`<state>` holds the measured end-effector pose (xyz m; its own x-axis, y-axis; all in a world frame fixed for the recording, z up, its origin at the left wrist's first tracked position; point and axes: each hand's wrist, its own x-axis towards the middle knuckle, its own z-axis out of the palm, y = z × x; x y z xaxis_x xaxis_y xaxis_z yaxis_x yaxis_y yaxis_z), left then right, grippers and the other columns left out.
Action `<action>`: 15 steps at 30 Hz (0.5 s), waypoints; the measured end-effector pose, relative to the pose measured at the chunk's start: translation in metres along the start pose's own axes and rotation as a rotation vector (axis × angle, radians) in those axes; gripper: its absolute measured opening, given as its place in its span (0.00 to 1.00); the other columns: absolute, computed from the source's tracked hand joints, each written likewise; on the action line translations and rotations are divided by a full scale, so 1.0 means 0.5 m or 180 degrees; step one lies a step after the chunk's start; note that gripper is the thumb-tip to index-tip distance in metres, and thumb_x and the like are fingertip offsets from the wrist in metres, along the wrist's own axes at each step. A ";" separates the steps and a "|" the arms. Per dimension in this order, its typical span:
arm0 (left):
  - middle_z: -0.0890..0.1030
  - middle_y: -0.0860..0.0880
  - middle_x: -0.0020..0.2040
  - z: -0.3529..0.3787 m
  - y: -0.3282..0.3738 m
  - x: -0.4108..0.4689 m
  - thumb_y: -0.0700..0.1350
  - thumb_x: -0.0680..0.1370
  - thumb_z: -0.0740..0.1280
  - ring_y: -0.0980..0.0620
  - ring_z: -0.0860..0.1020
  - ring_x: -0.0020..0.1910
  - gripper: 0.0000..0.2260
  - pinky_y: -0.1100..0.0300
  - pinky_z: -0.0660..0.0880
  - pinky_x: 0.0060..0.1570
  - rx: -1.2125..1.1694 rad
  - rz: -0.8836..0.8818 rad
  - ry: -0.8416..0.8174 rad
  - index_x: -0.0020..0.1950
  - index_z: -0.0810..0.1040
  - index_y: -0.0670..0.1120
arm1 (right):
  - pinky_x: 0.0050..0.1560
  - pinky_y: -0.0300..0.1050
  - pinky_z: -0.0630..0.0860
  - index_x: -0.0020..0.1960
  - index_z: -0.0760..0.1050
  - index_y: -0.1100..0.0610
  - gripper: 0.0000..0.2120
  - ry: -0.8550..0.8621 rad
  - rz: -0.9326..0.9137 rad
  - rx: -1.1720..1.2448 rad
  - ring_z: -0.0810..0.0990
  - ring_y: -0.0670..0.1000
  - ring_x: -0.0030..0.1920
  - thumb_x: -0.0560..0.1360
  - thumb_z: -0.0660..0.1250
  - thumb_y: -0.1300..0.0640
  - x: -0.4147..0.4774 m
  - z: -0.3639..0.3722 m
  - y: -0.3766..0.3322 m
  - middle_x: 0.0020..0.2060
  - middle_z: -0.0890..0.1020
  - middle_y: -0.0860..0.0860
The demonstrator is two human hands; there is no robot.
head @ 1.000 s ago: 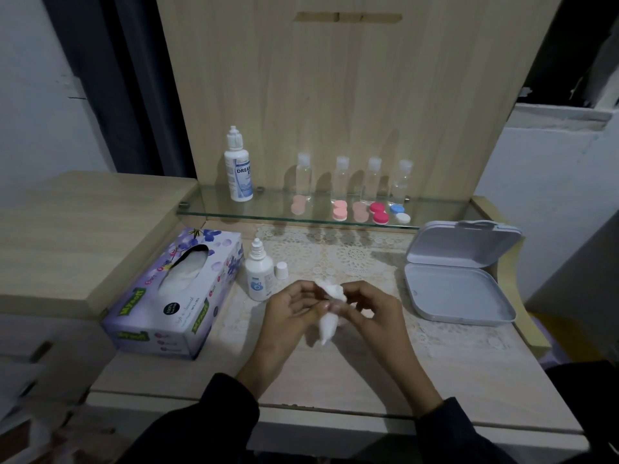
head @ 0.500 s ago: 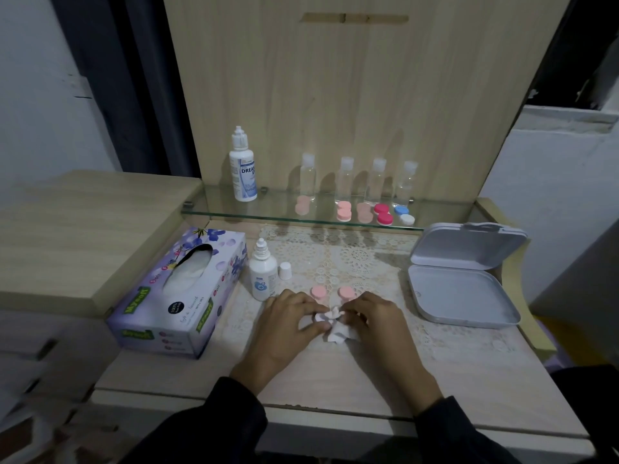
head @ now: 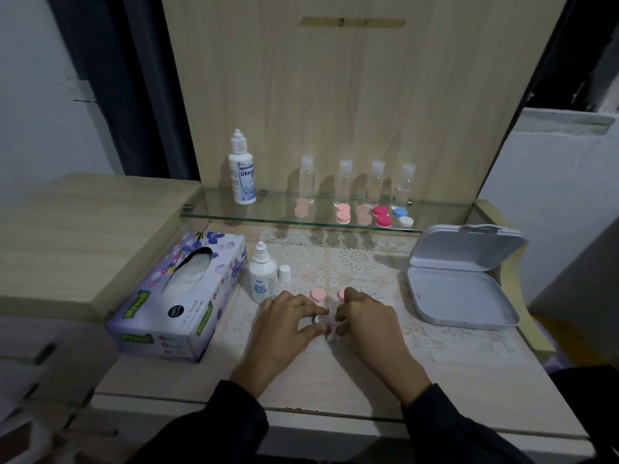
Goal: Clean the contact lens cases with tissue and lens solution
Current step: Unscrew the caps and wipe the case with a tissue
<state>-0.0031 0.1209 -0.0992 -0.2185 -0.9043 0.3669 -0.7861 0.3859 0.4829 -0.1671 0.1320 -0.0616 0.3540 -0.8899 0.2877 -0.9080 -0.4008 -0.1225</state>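
My left hand (head: pixel 288 326) and my right hand (head: pixel 368 324) rest low on the lace mat, fingertips meeting. Between them lies a small clear lens case (head: pixel 318 319), pinched by my left fingers. My right fingers hold a crumpled white tissue (head: pixel 332 333) against it; most of the tissue is hidden. Two pink caps (head: pixel 317 294) lie just behind my hands. A small white solution bottle (head: pixel 262 279) stands uncapped to the left, its cap (head: pixel 284 273) beside it. The purple tissue box (head: pixel 181 296) sits further left.
A glass shelf (head: pixel 234 214) at the back carries a taller solution bottle (head: pixel 242 172), several clear small bottles (head: pixel 345 177) and several coloured lens cases (head: pixel 382 216). An open white hinged box (head: pixel 462 286) lies at the right. A raised wooden surface (head: pixel 83 236) borders the left.
Both hands have come down from above the table onto the mat with the tissue. The two pink caps behind them have come into view.
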 end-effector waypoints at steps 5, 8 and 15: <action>0.80 0.60 0.49 -0.001 0.003 0.000 0.61 0.70 0.62 0.57 0.72 0.51 0.16 0.58 0.61 0.49 0.0025 0.0026 0.0020 0.53 0.81 0.60 | 0.33 0.42 0.63 0.40 0.79 0.57 0.02 -0.0029 0.0451 0.1202 0.74 0.51 0.39 0.70 0.67 0.60 0.001 0.020 0.039 0.40 0.72 0.47; 0.80 0.60 0.49 0.000 0.000 -0.001 0.64 0.69 0.62 0.58 0.72 0.51 0.18 0.58 0.61 0.49 -0.0043 0.0006 -0.0007 0.53 0.81 0.60 | 0.39 0.40 0.69 0.40 0.80 0.56 0.02 0.0129 0.0790 0.1966 0.77 0.51 0.40 0.70 0.72 0.60 0.003 0.009 0.058 0.40 0.78 0.49; 0.80 0.60 0.50 0.002 -0.003 -0.001 0.63 0.69 0.60 0.57 0.73 0.51 0.18 0.57 0.64 0.51 -0.0043 -0.0024 -0.0005 0.53 0.81 0.59 | 0.21 0.37 0.57 0.28 0.79 0.51 0.10 0.0609 -0.0166 -0.0453 0.76 0.49 0.31 0.57 0.79 0.49 -0.030 0.021 0.010 0.32 0.76 0.48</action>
<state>-0.0024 0.1203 -0.1010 -0.2134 -0.9074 0.3620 -0.7798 0.3814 0.4964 -0.1747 0.1410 -0.0764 0.3646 -0.8058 0.4666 -0.9168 -0.3984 0.0284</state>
